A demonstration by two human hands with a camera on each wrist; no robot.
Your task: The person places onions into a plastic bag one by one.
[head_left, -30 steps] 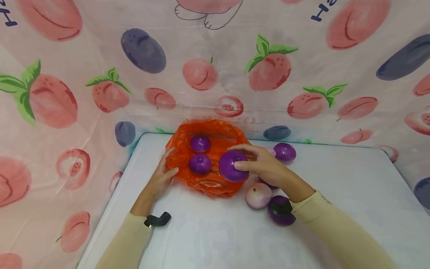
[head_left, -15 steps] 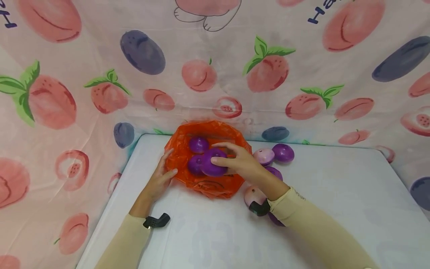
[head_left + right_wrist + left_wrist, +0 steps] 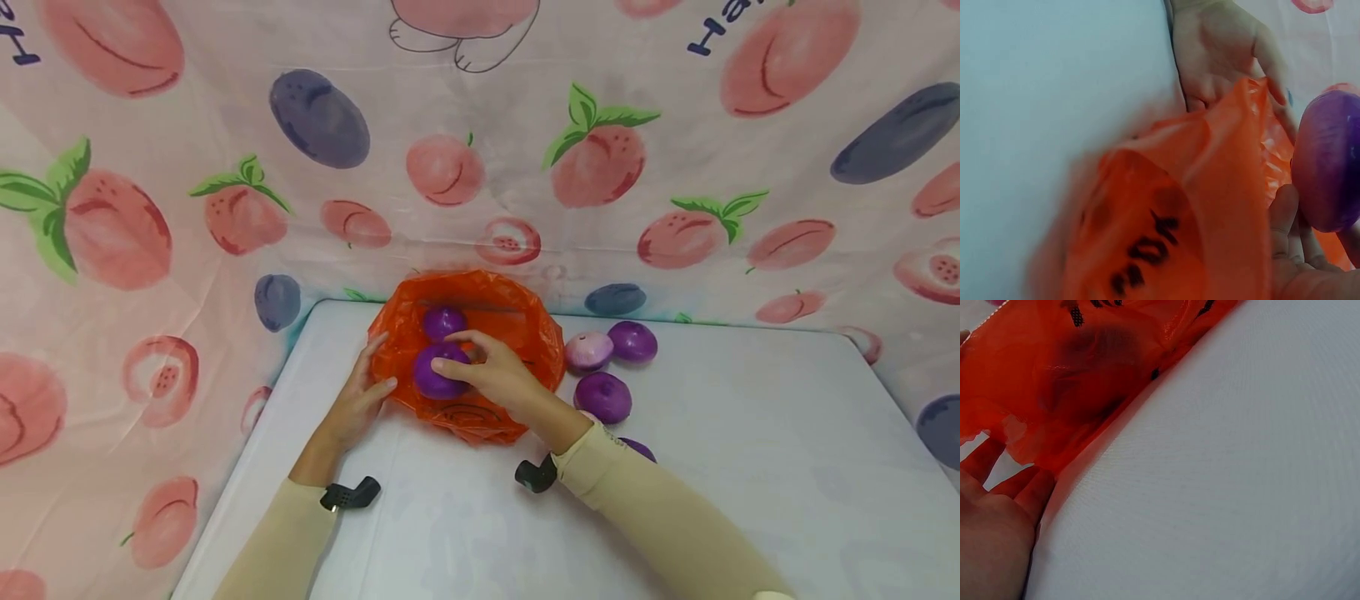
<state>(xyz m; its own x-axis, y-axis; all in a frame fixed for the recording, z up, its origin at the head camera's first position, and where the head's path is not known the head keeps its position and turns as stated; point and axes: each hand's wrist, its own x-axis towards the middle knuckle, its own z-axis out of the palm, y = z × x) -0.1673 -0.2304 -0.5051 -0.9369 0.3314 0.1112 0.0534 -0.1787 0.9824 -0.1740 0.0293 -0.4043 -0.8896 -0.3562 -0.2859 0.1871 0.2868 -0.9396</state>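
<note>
An orange plastic bag point(image 3: 480, 421) lies on the white table with its mouth spread wide. At its left rim, my left hand point(image 3: 356, 396) holds the plastic between thumb and fingers; in the left wrist view the fingers point(image 3: 1035, 487) lie against the outside of the bag. My right hand point(image 3: 498, 375) grips a purple onion point(image 3: 441, 372) over the bag's mouth. That onion point(image 3: 1329, 162) also shows at the right edge of the right wrist view. Another purple onion point(image 3: 444, 322) sits inside, farther back. A second one in the bag is hidden behind the held onion.
Right of the bag stand a pale pink onion point(image 3: 590, 351) and purple onions, one at the back point(image 3: 632, 342) and one nearer point(image 3: 602, 397). Another purple onion point(image 3: 637, 449) is mostly covered by my right sleeve. A fruit-patterned cloth point(image 3: 450, 117) hangs behind the table.
My right hand has carried the purple onion leftward across the bag's mouth, over the onion lying at its left. The left hand stays at the rim.
</note>
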